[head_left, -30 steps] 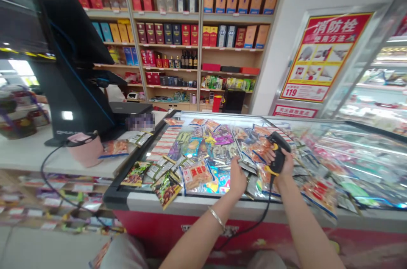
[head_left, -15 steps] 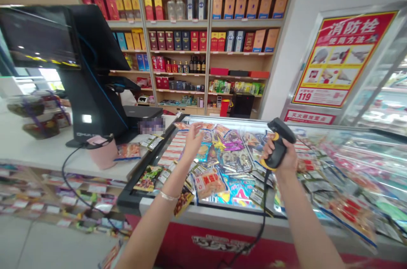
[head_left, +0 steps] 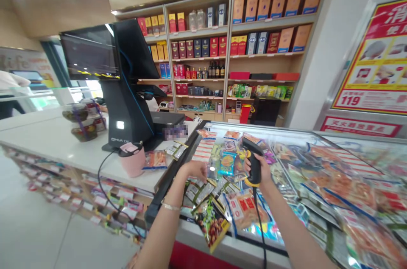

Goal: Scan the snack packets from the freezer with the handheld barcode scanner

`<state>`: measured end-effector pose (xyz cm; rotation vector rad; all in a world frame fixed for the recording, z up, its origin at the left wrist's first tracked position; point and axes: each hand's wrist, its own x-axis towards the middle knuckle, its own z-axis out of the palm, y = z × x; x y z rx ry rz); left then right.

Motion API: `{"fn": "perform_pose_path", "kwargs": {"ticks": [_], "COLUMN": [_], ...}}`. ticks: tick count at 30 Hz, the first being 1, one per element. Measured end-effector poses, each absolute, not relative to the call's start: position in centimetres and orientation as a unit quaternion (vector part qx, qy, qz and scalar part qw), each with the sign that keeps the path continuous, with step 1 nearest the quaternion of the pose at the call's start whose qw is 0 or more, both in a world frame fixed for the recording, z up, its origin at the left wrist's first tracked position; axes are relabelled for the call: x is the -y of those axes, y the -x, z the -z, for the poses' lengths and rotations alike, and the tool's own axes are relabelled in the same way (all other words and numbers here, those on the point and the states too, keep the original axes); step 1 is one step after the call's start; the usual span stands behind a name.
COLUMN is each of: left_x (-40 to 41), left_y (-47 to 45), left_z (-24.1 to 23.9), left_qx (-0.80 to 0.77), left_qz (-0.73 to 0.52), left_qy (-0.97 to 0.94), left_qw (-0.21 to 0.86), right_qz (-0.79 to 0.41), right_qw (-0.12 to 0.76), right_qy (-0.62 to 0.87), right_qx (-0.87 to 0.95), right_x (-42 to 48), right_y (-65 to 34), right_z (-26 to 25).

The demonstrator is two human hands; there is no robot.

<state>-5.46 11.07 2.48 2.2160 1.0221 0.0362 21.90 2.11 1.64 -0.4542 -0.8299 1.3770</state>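
Note:
My right hand is closed round the grip of a black and yellow barcode scanner, whose cable hangs down past my forearm. The scanner's head points left at a small blue and orange snack packet. My left hand, a bracelet on its wrist, pinches that packet by its left edge and holds it just above the glass freezer top. Several more snack packets lie spread over the glass under both hands; a green packet of nuts hangs over the front edge.
To the left a black checkout terminal stands on a white counter with a pink cup and stacked jars. Shelves of boxes and bottles fill the back wall. A red poster hangs at the right. A person's sleeve shows far left.
My view has swung to the left. My left hand, open and reaching forward half a second ago, is now closed on a packet. The scanner has moved left and down towards that packet.

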Motion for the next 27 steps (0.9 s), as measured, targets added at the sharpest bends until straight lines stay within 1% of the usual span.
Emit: {"fn": "perform_pose_path", "kwargs": {"ticks": [4, 10, 12, 17, 22, 24, 25, 27], "left_x": [-13.2, -14.8, -14.5, -13.5, -13.3, -13.4, -13.4, -13.5], "left_y": [3.8, 3.3, 4.0, 5.2, 5.1, 5.4, 5.6, 6.1], "left_z": [-1.7, -2.2, -2.2, -1.8, -1.8, -2.0, -2.2, -2.5], "left_qx": [-0.366, -0.352, -0.338, -0.314, -0.298, -0.296, -0.297, -0.316], "left_qz": [-0.01, -0.102, -0.085, 0.009, 0.016, -0.017, -0.053, -0.165], "left_qy": [-0.844, -0.835, -0.834, -0.824, -0.826, -0.826, -0.826, -0.816], "left_qw": [0.392, 0.411, 0.427, 0.472, 0.479, 0.479, 0.475, 0.455], "right_qz": [-0.625, -0.626, -0.628, -0.634, -0.63, -0.627, -0.626, -0.622], "right_qw": [0.653, 0.637, 0.63, 0.612, 0.617, 0.618, 0.618, 0.62], "right_qy": [0.225, 0.235, 0.236, 0.238, 0.244, 0.243, 0.242, 0.242], "right_qx": [0.365, 0.383, 0.391, 0.407, 0.404, 0.407, 0.41, 0.412], "right_x": [-2.2, -1.7, -1.7, -1.9, -1.7, -1.6, -1.5, -1.3], "right_y": [-21.9, -21.3, -21.1, -20.7, -20.7, -20.7, -20.7, -20.8], "right_z": [-1.1, -1.5, -1.6, -1.2, -1.1, -1.3, -1.4, -1.6]}}
